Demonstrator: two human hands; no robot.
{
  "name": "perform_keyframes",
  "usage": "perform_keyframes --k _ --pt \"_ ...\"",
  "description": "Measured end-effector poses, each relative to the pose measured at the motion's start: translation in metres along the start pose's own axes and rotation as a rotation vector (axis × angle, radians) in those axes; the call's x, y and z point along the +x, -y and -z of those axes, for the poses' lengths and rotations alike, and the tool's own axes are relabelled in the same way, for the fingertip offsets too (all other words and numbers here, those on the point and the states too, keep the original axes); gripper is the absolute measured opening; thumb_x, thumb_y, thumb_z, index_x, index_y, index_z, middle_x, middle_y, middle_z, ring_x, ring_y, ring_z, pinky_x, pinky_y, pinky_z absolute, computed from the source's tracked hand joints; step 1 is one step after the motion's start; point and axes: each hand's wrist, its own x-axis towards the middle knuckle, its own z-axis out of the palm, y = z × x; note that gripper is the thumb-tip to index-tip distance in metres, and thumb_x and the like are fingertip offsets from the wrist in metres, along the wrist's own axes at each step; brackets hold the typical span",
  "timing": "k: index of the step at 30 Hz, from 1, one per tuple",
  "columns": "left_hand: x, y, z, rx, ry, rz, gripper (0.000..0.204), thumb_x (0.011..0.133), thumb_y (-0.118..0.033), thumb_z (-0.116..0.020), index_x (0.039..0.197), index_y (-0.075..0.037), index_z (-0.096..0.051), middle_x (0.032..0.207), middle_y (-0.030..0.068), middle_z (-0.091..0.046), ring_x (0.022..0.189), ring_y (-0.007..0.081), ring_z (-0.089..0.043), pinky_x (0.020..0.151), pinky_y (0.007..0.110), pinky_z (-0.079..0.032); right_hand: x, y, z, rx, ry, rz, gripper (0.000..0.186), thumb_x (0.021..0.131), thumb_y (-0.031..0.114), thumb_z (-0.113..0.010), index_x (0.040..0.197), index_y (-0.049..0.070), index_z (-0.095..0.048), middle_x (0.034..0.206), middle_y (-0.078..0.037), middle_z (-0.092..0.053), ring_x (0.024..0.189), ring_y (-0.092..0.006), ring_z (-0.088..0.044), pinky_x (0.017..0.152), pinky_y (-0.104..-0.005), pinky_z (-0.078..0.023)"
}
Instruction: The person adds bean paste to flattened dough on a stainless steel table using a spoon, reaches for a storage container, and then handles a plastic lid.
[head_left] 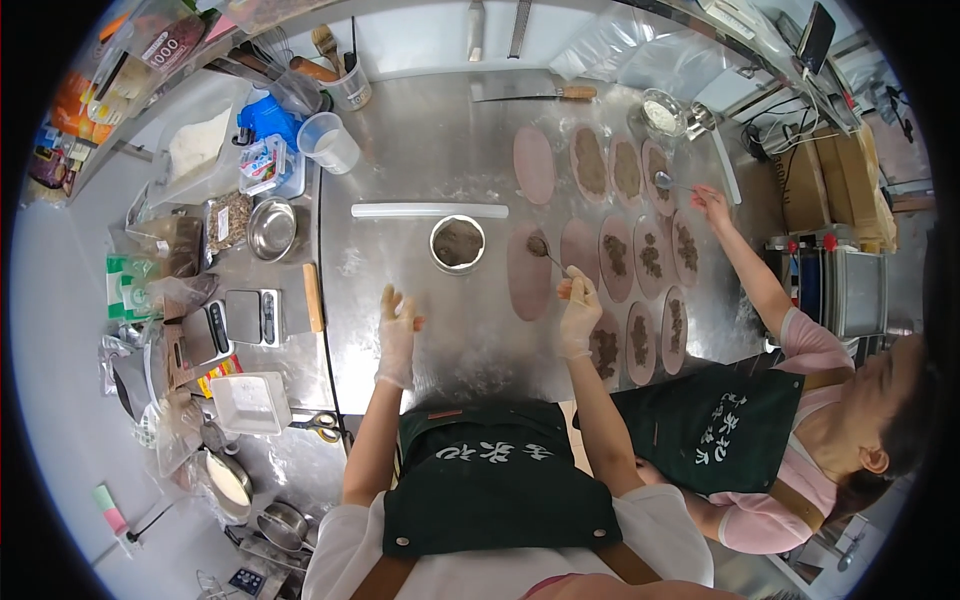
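My right hand, in a thin glove, holds a metal spoon heaped with dark filling over a bare pink oval of dough. My left hand, also gloved, hovers with fingers spread above the steel table, holding nothing. A small round metal bowl of dark filling stands just beyond my hands. Several pink dough ovals lie in rows to the right, most topped with dark filling.
A co-worker in a green apron at my right reaches a hand with a spoon to the far ovals. A white rolling pin lies past the bowl. A scale, bowls, bags and a cup crowd the left counter.
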Motion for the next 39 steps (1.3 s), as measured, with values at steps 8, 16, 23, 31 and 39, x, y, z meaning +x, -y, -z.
perform_keyframes --k 8,16,23,31,39 --pt "-0.029 0.042 0.022 -0.023 -0.087 0.136 0.054 0.094 -0.019 -0.053 0.141 -0.004 -0.033 0.132 0.0147 -0.049 0.078 0.0143 -0.061 0.069 0.026 -0.049 0.002 -0.005 -0.004 -0.028 0.008 0.031 0.023 0.097 0.008 -0.047 0.112 0.0 -0.062 0.085 -0.003 -0.061 0.077 -0.0101 -0.054 0.075 -0.0241 -0.047" --pt "-0.035 0.046 0.01 -0.044 -0.056 0.097 0.05 0.093 -0.016 -0.051 0.139 -0.005 -0.037 0.13 0.0153 -0.05 0.08 0.0145 -0.061 0.069 0.026 -0.05 -0.014 0.014 -0.004 -0.142 -0.038 -0.021 0.026 0.098 0.012 -0.046 0.114 -0.002 -0.062 0.081 -0.002 -0.059 0.075 -0.0101 -0.052 0.074 -0.0248 -0.045" --pt "-0.036 0.05 0.006 -0.045 -0.037 0.071 0.049 0.093 -0.014 -0.053 0.139 -0.007 -0.038 0.129 0.0146 -0.05 0.078 0.0127 -0.06 0.067 0.024 -0.049 -0.037 0.018 0.006 -0.186 -0.069 -0.098 0.027 0.097 0.012 -0.046 0.114 -0.002 -0.062 0.08 -0.001 -0.057 0.074 -0.0098 -0.05 0.072 -0.0238 -0.043" --pt "-0.038 0.055 0.003 -0.097 -0.015 0.077 0.05 0.091 -0.012 -0.055 0.139 -0.008 -0.039 0.128 0.0136 -0.05 0.076 0.0109 -0.059 0.066 0.023 -0.047 -0.056 0.008 0.017 -0.224 -0.087 -0.051 0.024 0.096 0.011 -0.047 0.11 0.0 -0.065 0.082 -0.002 -0.06 0.074 -0.0093 -0.052 0.069 -0.0235 -0.044" --pt "-0.042 0.057 0.002 -0.089 -0.005 0.087 0.051 0.091 -0.012 -0.054 0.14 -0.007 -0.038 0.129 0.0145 -0.05 0.077 0.011 -0.058 0.067 0.023 -0.047 -0.07 0.002 0.026 -0.268 -0.07 -0.014 0.027 0.097 0.009 -0.045 0.112 -0.002 -0.063 0.083 -0.003 -0.063 0.073 -0.0092 -0.055 0.068 -0.0228 -0.046"
